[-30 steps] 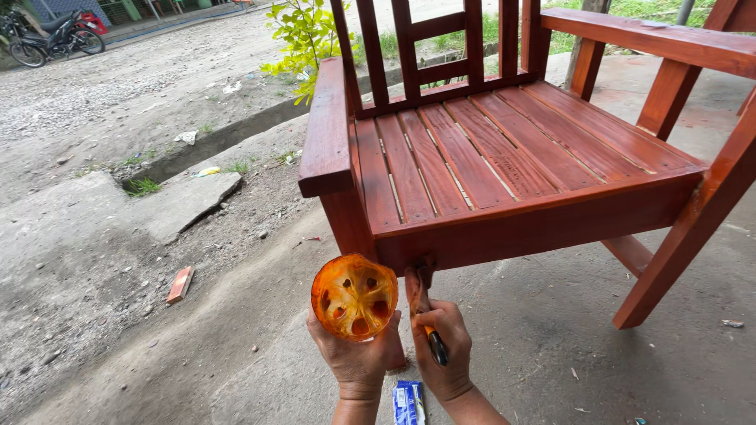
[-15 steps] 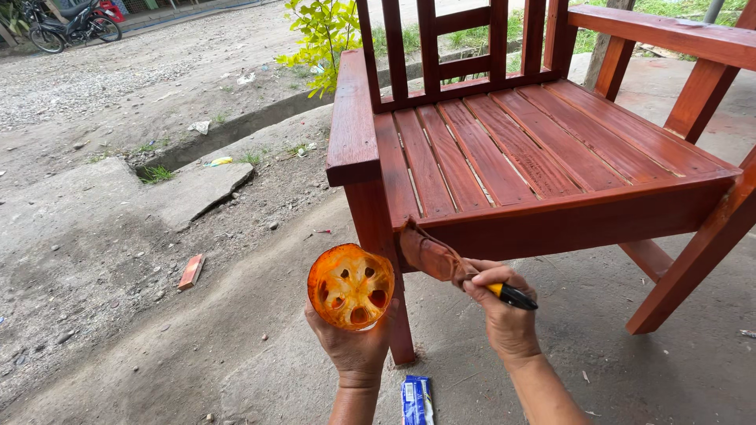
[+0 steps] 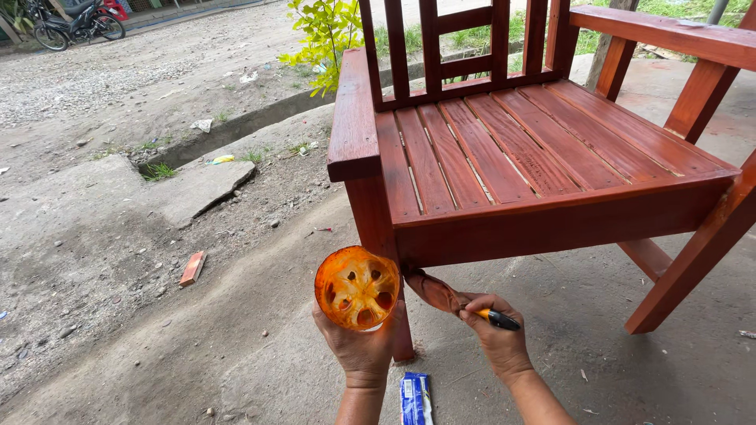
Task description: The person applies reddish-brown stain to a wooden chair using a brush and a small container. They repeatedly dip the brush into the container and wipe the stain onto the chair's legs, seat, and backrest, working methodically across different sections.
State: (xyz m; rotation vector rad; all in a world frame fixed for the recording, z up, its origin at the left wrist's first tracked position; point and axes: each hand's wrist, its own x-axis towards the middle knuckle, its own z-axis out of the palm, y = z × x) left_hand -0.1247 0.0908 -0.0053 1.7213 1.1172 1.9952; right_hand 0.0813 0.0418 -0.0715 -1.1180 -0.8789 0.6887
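Drips are threatening: my left hand [image 3: 361,346] is cupping the orange stain-coated plastic cup [image 3: 357,287] tilted, right hand [image 3: 496,334] fingers pinching the stain-loaded brush [image 3: 449,297] under the red-brown wooden chair [image 3: 504,157].

motorbike [image 3: 72,22] | brick piece [image 3: 192,267] | blue packet [image 3: 415,397] | green shrub [image 3: 327,35]

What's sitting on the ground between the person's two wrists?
In the head view, a small blue and white packet lies on the concrete, between the left hand holding the orange cup and the right hand holding the brush.
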